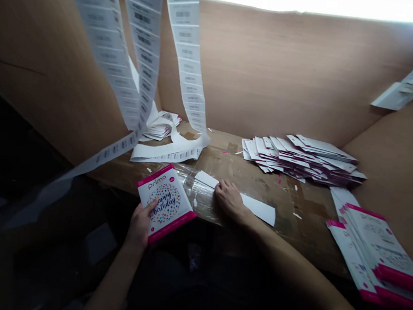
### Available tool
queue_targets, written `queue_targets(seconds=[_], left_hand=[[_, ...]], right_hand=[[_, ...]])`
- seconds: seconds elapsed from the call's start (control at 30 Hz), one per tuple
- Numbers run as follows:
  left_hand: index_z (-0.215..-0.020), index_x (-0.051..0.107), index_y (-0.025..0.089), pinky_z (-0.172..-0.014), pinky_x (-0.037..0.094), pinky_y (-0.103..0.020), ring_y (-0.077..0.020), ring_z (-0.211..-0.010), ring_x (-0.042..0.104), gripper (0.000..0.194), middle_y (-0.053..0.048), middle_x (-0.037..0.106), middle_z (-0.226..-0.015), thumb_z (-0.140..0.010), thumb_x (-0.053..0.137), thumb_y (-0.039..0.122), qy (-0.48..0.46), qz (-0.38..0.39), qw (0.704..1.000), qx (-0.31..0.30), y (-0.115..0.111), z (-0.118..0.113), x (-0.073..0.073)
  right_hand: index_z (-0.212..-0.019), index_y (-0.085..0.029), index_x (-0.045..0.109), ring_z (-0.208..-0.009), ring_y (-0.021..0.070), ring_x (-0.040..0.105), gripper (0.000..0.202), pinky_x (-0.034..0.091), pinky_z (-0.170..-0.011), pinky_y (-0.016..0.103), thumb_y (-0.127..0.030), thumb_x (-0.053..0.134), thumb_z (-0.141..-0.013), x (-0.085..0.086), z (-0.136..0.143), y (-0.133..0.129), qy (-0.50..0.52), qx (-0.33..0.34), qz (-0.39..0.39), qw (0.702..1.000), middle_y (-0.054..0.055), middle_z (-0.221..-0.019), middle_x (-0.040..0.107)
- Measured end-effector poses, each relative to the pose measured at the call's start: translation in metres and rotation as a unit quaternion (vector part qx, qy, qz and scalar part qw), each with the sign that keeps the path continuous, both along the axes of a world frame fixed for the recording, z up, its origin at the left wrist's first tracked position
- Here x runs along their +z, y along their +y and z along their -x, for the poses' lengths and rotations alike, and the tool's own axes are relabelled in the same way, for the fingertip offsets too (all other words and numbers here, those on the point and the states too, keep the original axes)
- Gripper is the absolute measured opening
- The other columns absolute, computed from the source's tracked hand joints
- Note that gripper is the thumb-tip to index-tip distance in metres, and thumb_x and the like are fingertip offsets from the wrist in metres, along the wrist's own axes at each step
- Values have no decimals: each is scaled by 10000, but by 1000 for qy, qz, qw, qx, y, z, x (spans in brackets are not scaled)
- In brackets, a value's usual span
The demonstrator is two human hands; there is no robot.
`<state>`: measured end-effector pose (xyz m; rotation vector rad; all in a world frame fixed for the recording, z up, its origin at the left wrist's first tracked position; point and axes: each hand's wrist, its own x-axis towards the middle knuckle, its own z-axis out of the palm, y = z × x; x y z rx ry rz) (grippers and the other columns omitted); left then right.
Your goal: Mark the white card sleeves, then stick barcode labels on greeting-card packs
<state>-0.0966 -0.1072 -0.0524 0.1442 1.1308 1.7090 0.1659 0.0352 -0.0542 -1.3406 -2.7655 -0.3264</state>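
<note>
My left hand point(140, 224) grips a stack of flat white packets point(167, 202) with pink edges, printed "prima" and "happy birthday" in a ring of coloured dots. Its thumb lies across the front one. On the taped cardboard surface, my right hand point(230, 199) curls over a long blank white strip point(259, 210). The strip shows on both sides of the hand, its left end looking folded or doubled. What the fingertips do beneath the palm is hidden.
Long bands of barcode labels point(187, 51) hang from above and loop onto the cardboard top point(225, 152). Behind them sits a small packet pile point(158, 128). A larger pile point(301, 157) lies at the back right; more pink-edged packets point(384, 240) rest at the right edge.
</note>
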Motion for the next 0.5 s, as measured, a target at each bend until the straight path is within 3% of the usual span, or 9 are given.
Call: queue_targets(seconds=[0.13, 0.3, 0.43, 0.5], left_hand=[[-1272, 677, 110, -844, 694, -518, -350, -919, 827, 410, -151, 829, -966, -865, 725, 86, -2, 8, 1000, -12, -15, 2, 0], [-1242, 678, 127, -818, 695, -526, -356, -908, 824, 445, -168, 826, -1055, -820, 817, 146, 24, -4, 998, -49, -16, -9, -2], [-1246, 661, 147, -863, 678, -546, -364, -972, 813, 529, -169, 818, -1123, -783, 900, 237, 55, -41, 995, -70, -9, -22, -5], [-1240, 656, 146, -901, 665, -549, -366, -1008, 806, 585, -170, 813, -1148, -751, 940, 299, 82, -63, 991, -83, -7, -30, -4]], right_hand=[[-1025, -81, 752, -992, 300, 607, 204, 437, -859, 379, -82, 549, -1009, -1, -10, -2, -28, 69, -11, 997, 194, -1062, 700], [-852, -151, 741, -870, 227, 599, 273, 418, -809, 322, -128, 532, -1025, 7, -35, 8, 85, 81, 39, 992, 123, -935, 710], [-847, -173, 690, -736, 185, 546, 325, 386, -711, 304, -291, 486, -1070, 41, -56, 3, 280, 41, 51, 958, 74, -824, 674], [-871, -178, 655, -641, 152, 475, 352, 353, -628, 281, -408, 493, -1083, 66, -59, -7, 359, 29, 129, 924, 17, -727, 595]])
